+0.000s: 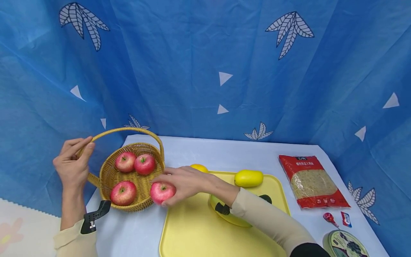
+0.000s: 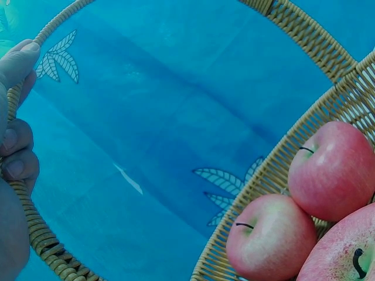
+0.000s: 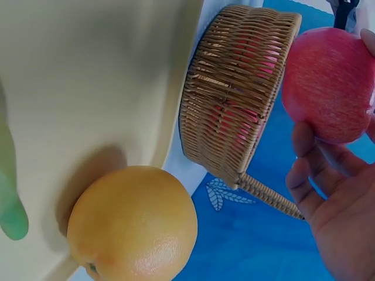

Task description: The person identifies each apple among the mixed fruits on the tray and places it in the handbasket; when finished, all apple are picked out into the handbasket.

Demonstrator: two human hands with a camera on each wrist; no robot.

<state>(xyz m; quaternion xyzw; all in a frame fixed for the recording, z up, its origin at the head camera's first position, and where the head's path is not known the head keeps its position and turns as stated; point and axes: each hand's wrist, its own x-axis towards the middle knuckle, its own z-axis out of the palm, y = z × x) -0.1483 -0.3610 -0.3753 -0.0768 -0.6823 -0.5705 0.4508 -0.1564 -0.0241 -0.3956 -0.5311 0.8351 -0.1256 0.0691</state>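
Observation:
My left hand (image 1: 73,162) grips the arched handle (image 1: 128,129) of a wicker basket (image 1: 141,204), and in the left wrist view its fingers (image 2: 20,146) curl round the woven handle. Inside the basket lie three red apples, one at the front left (image 1: 123,193) and a pair at the back (image 1: 125,161). My right hand (image 1: 186,182) holds another red apple (image 1: 163,193) at the basket's right rim, with thumb and fingers around it. From the right wrist view, this held apple (image 3: 331,85) appears beside the rim, above the basket's wall (image 3: 228,88).
A yellow tray (image 1: 189,228) carries bananas (image 1: 236,219), partly behind my right forearm, and a yellow mango-like fruit (image 1: 248,178). A round orange-yellow fruit (image 3: 135,225) sits at the tray's back edge. To the right are a red food packet (image 1: 314,182), a lollipop (image 1: 330,218) and a round tin (image 1: 346,244).

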